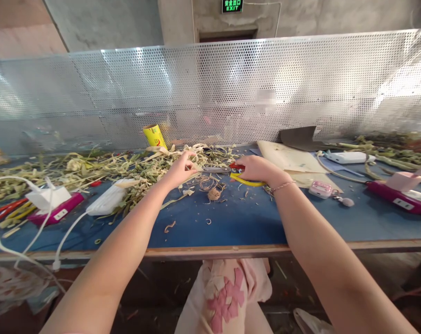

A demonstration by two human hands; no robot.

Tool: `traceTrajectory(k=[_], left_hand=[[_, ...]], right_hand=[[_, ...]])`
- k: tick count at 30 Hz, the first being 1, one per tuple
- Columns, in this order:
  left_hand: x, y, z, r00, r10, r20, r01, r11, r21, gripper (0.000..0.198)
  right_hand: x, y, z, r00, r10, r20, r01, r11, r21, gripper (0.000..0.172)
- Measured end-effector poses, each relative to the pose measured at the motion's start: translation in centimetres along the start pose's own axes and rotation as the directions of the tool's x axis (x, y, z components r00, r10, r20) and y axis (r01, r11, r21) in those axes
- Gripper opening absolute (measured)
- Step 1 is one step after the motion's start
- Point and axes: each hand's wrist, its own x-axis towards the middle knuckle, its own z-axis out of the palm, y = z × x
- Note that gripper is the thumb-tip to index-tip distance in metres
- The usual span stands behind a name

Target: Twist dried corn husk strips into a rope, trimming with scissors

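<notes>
In my right hand (257, 168) is a pair of pruning shears (247, 181) with one red and one yellow handle. Their metal blades point left, toward my other hand. My left hand (181, 170) is pinched at the edge of a heap of dried plant stems and leaves (151, 162); a pale stem appears to be between its fingertips, close to the blade tips. Just below the blades, a small brown tangled clump (214, 194) lies on the blue tabletop (227, 227) among loose scraps.
A perforated metal screen (224, 93) runs along the back, with a yellow tube (155, 136) before it. Purple power strips (398, 197) with cables stand at both sides. To the right lie brown paper (290, 157) and a pink case (321, 189); a white power bank (108, 198) lies left.
</notes>
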Motion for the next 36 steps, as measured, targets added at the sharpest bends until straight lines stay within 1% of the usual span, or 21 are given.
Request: traceTrajectory(k=[4,9,12,20,27,32,36], left_hand=[[-0.1,0.2,0.0,1.0,0.001,0.004,-0.001,1.0,-0.016,0.044],[0.0,0.1,0.0,1.0,-0.02,0.009,0.021,0.999,-0.034,0.048],[-0.1,0.3,0.1,0.999,-0.024,0.048,0.027,0.998,-0.05,0.046],[-0.4,1.7,-0.1,0.991,-0.035,0.132,0.039,0.999,-0.034,0.045],[-0.4,1.5,0.0,0.989,-0.009,0.148,0.016,0.999,-0.048,0.044],[-0.4,1.4,0.1,0.981,0.013,0.191,0.0,0.998,-0.068,0.045],[-0.4,1.4,0.1,0.975,0.009,0.222,0.005,0.998,-0.062,0.044]], right_hand=[[-0.1,0.3,0.1,1.0,-0.023,0.0,0.023,1.0,0.004,0.042],[0.0,0.8,0.3,0.999,-0.04,0.011,0.04,0.999,-0.004,0.048],[0.1,0.9,0.4,0.999,-0.044,0.013,0.044,0.999,-0.006,0.048],[0.0,0.7,0.1,0.996,-0.062,0.064,0.062,0.998,-0.002,0.034],[-0.1,0.4,-0.1,0.993,-0.063,0.101,0.059,0.997,0.043,0.031],[-0.3,0.1,-0.3,0.989,-0.079,0.127,0.078,0.997,0.015,0.027],[-0.3,0.0,-0.4,0.986,-0.079,0.148,0.079,0.997,0.008,0.028]])
